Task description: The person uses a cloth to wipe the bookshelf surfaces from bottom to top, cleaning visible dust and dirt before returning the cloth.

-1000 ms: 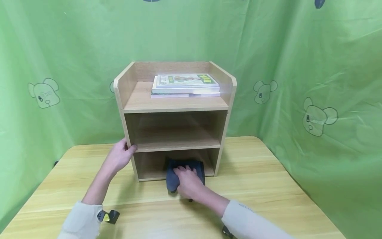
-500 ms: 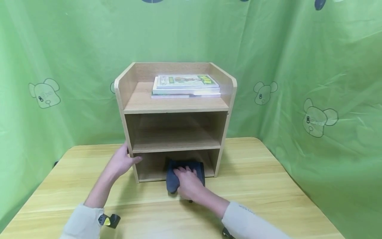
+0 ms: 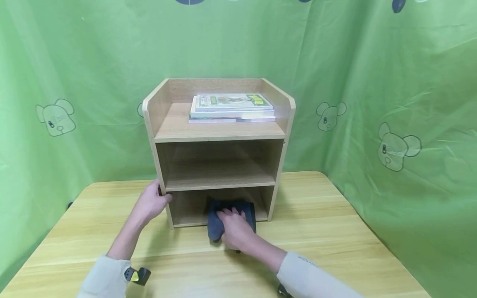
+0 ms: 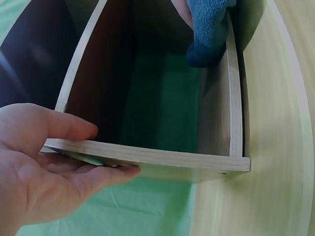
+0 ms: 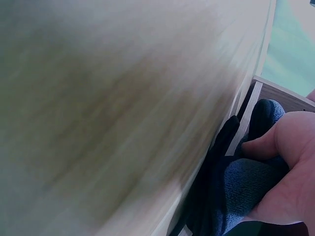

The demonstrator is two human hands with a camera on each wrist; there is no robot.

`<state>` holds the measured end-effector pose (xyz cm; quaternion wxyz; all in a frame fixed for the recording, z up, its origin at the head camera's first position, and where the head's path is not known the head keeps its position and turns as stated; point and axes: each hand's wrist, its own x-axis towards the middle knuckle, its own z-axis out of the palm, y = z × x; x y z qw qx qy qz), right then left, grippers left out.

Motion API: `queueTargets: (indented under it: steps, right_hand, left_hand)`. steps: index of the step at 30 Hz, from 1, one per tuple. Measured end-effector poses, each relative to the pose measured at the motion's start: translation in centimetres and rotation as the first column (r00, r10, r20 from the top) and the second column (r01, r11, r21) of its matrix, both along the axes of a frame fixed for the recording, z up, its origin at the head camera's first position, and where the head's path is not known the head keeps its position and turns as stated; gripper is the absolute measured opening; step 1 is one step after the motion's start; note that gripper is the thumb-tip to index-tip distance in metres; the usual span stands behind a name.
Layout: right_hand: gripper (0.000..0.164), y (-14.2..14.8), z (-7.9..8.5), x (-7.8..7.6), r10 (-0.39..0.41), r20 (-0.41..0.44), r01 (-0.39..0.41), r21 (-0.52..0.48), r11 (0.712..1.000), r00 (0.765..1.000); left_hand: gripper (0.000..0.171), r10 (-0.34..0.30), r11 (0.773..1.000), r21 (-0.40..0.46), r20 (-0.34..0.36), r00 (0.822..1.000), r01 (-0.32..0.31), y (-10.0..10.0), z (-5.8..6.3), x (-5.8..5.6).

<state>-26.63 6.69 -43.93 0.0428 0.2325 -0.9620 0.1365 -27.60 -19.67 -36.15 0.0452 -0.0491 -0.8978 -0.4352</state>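
Sheeting (image 3: 238, 41) in green, printed with outlined cartoon animal heads, hangs behind and along both sides of a pale wood-grain table (image 3: 343, 227). On the table stands an upright wooden shelf unit (image 3: 220, 132), with a walled top and two open compartments below. A person's two arms, in pale sleeves (image 3: 104, 277), reach toward it from the near side. A stack of books (image 3: 231, 109) lies flat on the top, nearer the right wall; the uppermost cover carries green and yellow printing. A dark blue terry towel (image 3: 215, 223) with black edging is bunched at the front of the lowest compartment, right of the middle, and laps out over its front edge. The right hand (image 3: 235, 229) grips the towel, thumb and fingers pressed into its folds. The left hand (image 3: 150, 201) grasps the unit's left side panel (image 4: 162, 156), thumb on the inner side just below the middle board (image 3: 220, 180), the other fingers outside. Smallest is a black device (image 3: 137, 275) at the left cuff.
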Motion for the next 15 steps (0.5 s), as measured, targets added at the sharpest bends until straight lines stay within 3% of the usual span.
queueTargets:
  steps: [8, 15]
  right_hand:
    - [0.069, -0.01, -0.11, 0.10, 0.000, -0.010, 0.000, 0.015, 1.000, 1.000]
    - [0.069, -0.03, -0.05, 0.10, 0.007, -0.013, -0.007, 0.027, 1.000, 1.000]
  left_hand:
    - [0.040, 0.002, 1.000, -0.024, -0.021, 1.000, -0.002, -0.07, 0.20, -0.08]
    - [0.046, -0.029, 0.999, -0.034, -0.016, 0.999, 0.028, -0.51, 0.22, -0.16]
